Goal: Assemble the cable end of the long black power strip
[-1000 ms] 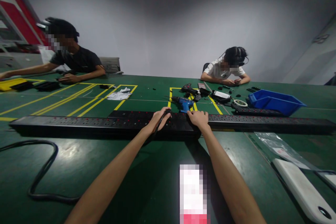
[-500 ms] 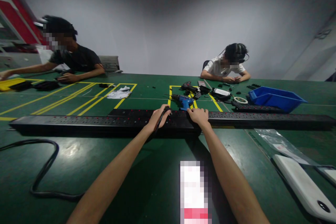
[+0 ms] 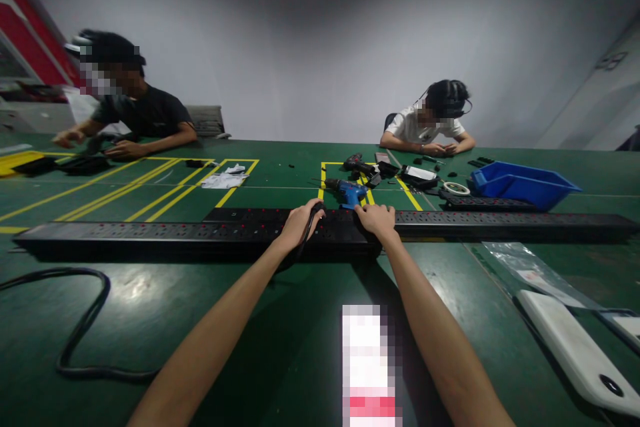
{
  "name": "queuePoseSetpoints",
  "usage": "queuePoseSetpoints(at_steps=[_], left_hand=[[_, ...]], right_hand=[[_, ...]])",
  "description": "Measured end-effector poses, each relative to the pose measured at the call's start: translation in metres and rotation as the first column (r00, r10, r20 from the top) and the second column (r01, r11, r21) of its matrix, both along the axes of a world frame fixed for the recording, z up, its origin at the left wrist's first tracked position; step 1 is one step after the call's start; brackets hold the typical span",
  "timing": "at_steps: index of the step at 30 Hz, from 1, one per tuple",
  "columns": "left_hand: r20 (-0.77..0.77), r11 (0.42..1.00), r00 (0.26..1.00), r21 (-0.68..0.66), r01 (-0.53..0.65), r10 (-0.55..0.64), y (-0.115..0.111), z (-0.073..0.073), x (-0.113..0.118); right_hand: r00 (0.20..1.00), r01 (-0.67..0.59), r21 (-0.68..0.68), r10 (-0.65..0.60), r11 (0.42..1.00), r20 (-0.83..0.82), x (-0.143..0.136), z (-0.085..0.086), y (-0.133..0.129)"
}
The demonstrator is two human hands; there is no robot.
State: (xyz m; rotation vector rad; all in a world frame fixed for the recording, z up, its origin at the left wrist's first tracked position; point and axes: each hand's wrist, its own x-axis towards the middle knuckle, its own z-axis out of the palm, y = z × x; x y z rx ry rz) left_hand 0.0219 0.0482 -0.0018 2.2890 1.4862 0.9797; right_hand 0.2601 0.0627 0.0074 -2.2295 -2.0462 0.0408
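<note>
At far left, a co-worker (image 3: pixel 155 113) in a dark shirt has drawn one hand (image 3: pixel 71 136) back from the yellow tray (image 3: pixel 17 161) and now holds it above the surface (image 3: pixel 200 327). Nearer you, the bent black cable (image 3: pixel 83 327) lies as it did. Your left hand (image 3: pixel 303 223) is curled partly closed around a thin dark cord (image 3: pixel 308 230), over the socket face of the long black strip (image 3: pixel 125 243), close to its right end. Your right hand (image 3: pixel 377 221) lies palm down across that end, fingers half bent, just beside the blue drill (image 3: pixel 351 193). Both of your hands keep practically the same places as a second ago, so the strip appears steady and the work at your fingers shows no visible step forward.

Some things stay unclear, again from the left. The black cable passes out of sight at your left forearm, so you cannot tell whether it joins the cord. Your left fingertips blend into the dark strip. Your right fingers' undersides are covered, so whether they grip or merely press cannot be told. A pixelated patch (image 3: pixel 369 363) masks something between your forearms.
</note>
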Motion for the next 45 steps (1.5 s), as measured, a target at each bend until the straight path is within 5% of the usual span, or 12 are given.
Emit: queuePoseSetpoints(at_steps=[14, 29, 45], left_hand=[[-0.14, 0.999, 0.99, 0.038, -0.009, 0.015, -0.012, 0.016, 0.003], [-0.276, 0.999, 0.96, -0.05, 0.023, -0.035, 0.0, 0.028, -0.003], [-0.386, 0.992, 0.919, -0.06, -0.113, 0.081, -0.017, 0.041, 0.008]], right_hand=[[1.0, 0.006, -0.006, -0.006, 1.0, -0.012, -0.001, -0.001, 0.0], [1.0, 0.01, -0.002, -0.01, 1.0, -0.008, 0.0, -0.002, 0.001], [1.0, 0.002, -0.015, -0.002, 1.0, -0.008, -0.001, -0.002, 0.003]])
